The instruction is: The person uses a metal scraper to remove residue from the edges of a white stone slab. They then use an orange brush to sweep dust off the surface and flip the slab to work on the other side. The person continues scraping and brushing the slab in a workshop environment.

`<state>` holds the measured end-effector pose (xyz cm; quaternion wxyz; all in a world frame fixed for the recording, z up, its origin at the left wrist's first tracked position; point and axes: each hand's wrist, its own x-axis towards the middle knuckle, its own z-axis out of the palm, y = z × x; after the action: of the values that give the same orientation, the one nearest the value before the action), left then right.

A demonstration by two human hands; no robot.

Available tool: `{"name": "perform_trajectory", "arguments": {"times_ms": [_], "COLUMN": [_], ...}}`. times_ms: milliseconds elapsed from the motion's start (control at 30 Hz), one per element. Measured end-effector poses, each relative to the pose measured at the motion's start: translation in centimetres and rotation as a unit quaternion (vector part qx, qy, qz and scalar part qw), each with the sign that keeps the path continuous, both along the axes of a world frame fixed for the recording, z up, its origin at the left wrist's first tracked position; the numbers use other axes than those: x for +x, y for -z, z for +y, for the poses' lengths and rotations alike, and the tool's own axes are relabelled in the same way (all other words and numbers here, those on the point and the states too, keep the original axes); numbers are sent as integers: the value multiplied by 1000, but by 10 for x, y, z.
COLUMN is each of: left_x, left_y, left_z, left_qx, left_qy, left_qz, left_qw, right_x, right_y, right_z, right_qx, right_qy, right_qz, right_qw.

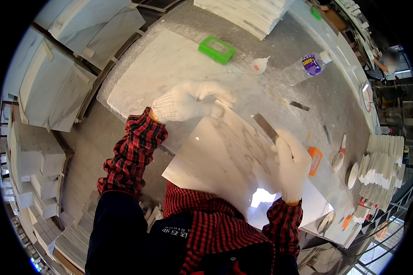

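A polished white marble tile (225,146) with grey-brown veins lies tilted in front of me, glossy and reflecting bright light. My left hand (188,101), in a white knit glove, is closed at the tile's far corner, with thumb and fingers on either side of it. Gripped in my gloved right hand (293,162) is a flat, dark metal blade (265,127), which points away and to the left over the tile's right edge. Beneath the tile lies a larger pale marble slab (147,68).
Beyond my hands are a green box (217,49), a small white squeeze bottle (259,65) and a clear plastic bottle (307,68). An orange block (315,160) sits right of my right hand. Stacked tiles (383,160) stand farther right; large slabs (55,82) lean at left.
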<state>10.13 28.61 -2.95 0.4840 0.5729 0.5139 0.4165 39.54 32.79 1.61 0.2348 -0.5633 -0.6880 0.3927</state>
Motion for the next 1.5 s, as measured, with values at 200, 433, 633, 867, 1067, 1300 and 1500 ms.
{"name": "perform_trajectory", "arguments": {"times_ms": [200,433,633,867,1067,1300,1500], "left_x": [-1,3,2,4,4,1,4], "left_y": [1,-7,8,4,1,8,8], "left_z": [3,2,5,4,6,4,4], "left_qx": [-27,-12,-63,-118,-123,-90,-93], "left_qy": [11,9,0,-11,-14,-13,-16], "left_qz": [-26,41,-29,-73,-62,-67,-75], "left_qw": [999,999,998,990,990,994,993], "right_x": [44,135,243,424,506,467,470], "right_y": [4,16,13,61,97,92,66], "right_z": [-9,-24,-58,-116,-132,-95,-88], "right_qx": [-7,-37,26,78,141,44,-40], "right_qy": [78,185,372,533,402,310,285], "right_qz": [16,131,141,28,-434,-546,-557], "right_qw": [997,973,917,842,794,777,779]}}
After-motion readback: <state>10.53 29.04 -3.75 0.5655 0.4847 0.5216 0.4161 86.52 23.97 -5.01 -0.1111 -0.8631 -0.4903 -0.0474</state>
